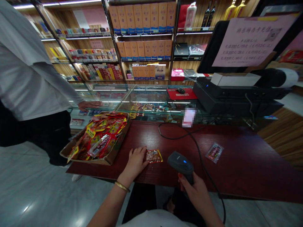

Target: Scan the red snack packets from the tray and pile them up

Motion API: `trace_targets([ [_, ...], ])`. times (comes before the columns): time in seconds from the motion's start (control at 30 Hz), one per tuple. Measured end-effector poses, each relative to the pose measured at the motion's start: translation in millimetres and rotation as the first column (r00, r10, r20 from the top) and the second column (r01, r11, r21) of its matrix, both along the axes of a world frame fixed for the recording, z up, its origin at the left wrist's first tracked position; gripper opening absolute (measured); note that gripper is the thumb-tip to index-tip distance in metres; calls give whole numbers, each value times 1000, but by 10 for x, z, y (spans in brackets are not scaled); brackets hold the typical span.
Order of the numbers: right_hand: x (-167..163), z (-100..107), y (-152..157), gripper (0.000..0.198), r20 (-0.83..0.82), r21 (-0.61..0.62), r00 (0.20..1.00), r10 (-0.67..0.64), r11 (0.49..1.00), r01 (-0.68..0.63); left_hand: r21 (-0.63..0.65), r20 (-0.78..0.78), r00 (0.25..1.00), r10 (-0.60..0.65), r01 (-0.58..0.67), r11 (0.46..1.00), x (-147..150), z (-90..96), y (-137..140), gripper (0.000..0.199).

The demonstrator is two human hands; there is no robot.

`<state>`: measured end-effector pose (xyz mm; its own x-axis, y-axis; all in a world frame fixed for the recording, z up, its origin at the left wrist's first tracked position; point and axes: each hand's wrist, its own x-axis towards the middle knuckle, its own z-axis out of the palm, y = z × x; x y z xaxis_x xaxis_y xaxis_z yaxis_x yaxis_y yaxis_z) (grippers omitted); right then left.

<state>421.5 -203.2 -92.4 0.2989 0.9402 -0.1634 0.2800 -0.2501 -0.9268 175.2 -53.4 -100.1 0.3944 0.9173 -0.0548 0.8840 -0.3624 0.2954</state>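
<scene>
My right hand is wrapped around the handle of a dark grey barcode scanner, which has a blue light on top. The scanner's head points left, toward a small snack packet lying flat on the dark red wooden table. At that packet's left end, my left hand rests low on the table, its thumb and fingers holding the edge. A cardboard box full of red and yellow snack packets sits left of my left hand. Another clear-and-dark packet lies to the right.
The scanner's black cable loops over the table. Behind it stands a glass display counter with a mouse on a red mat. A monitor with a pink notice is at right. A person in a white shirt stands at left.
</scene>
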Motion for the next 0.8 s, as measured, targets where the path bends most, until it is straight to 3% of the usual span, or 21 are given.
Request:
trace_targets([
  [0.17, -27, -27, -8, 39, 14, 0, 1000, 27, 1000, -27, -96, 187, 979, 81, -64, 993, -3, 82, -24, 38],
  [0.37, -71, -12, -2, 34, 13, -7, 998, 67, 998, -66, -132, 438, 892, 111, -59, 990, 10, 216, -98, 45],
  [0.53, -123, -3, 22, 35, 2, -3, 996, 89, 996, -89, -166, 535, 838, 108, -21, 986, 31, 195, -128, 44],
  [0.8, -72, -24, 31, 38, 15, -3, 998, 53, 999, -53, -210, 528, 838, 139, -30, 977, 36, 242, -133, 35],
])
